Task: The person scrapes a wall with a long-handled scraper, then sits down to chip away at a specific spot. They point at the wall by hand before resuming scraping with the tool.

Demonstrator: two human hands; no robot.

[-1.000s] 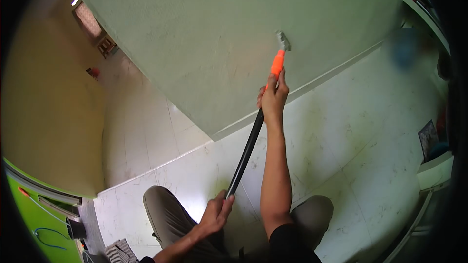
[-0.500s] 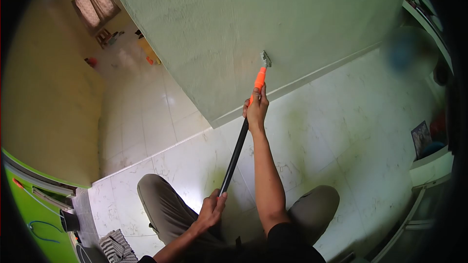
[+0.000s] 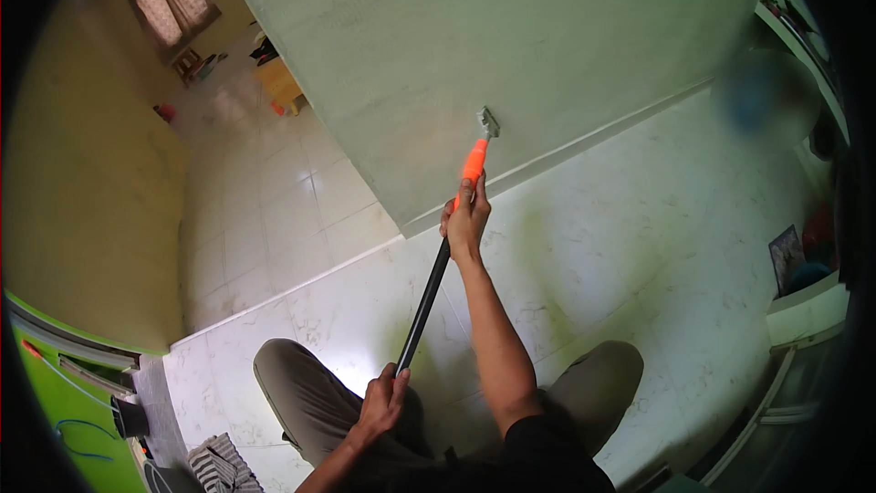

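A long-handled scraper (image 3: 423, 310) with a black shaft, an orange collar and a grey metal head runs up and away from me. My right hand (image 3: 467, 222) is wrapped round it where the black shaft meets the orange collar. Lower down, near my left knee, my left hand (image 3: 378, 406) grips the end of the black shaft. The grey scraper head (image 3: 488, 122) overlaps the pale green wall (image 3: 547, 27) a little above its skirting in this view.
White marbled tiles (image 3: 620, 256) cover the floor. At the left, a doorway opens to a room with a curtained window (image 3: 176, 2). A striped cloth (image 3: 222, 464) lies at lower left near a dark pot (image 3: 130, 417). Shelving (image 3: 803, 312) stands along the right.
The scraper head has come down and slightly left along the wall. Both hands have moved down and left with the shaft, keeping their grip.
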